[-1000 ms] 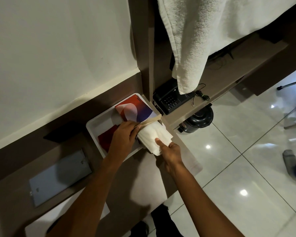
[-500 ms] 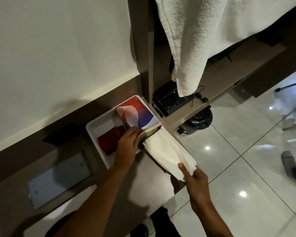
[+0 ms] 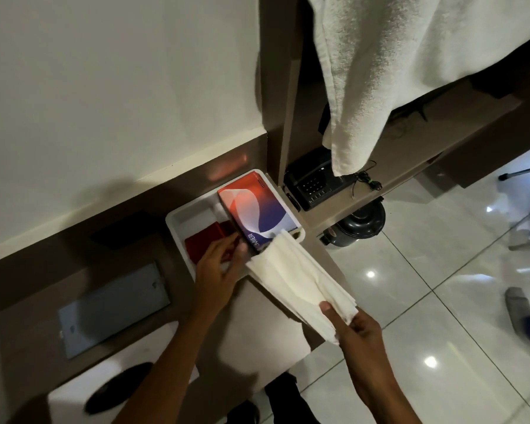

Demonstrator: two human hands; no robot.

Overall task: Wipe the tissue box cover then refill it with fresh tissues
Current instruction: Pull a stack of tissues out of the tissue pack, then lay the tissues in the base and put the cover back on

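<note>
Tissues, a soft white stack (image 3: 297,276), look light and floppy, pinched at the end by the right hand (image 3: 357,335), while the left hand (image 3: 219,264) loosely steadies the red-and-blue cardboard box (image 3: 257,212) in the white tray's (image 3: 178,221) corner.

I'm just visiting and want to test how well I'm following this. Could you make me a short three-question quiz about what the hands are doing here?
1. True or false: the right hand is pinching the stack of white tissues.
2. Where does the colourful tissue box sit?
A. on the floor
B. in the white tray
C. on the black telephone
3. Fill in: the left hand is beside the open end of the ____.

Key
1. True: thumb and fingers grip the stack's near end, while its far end is at the box's open end.
2. B
3. tissue box
</note>
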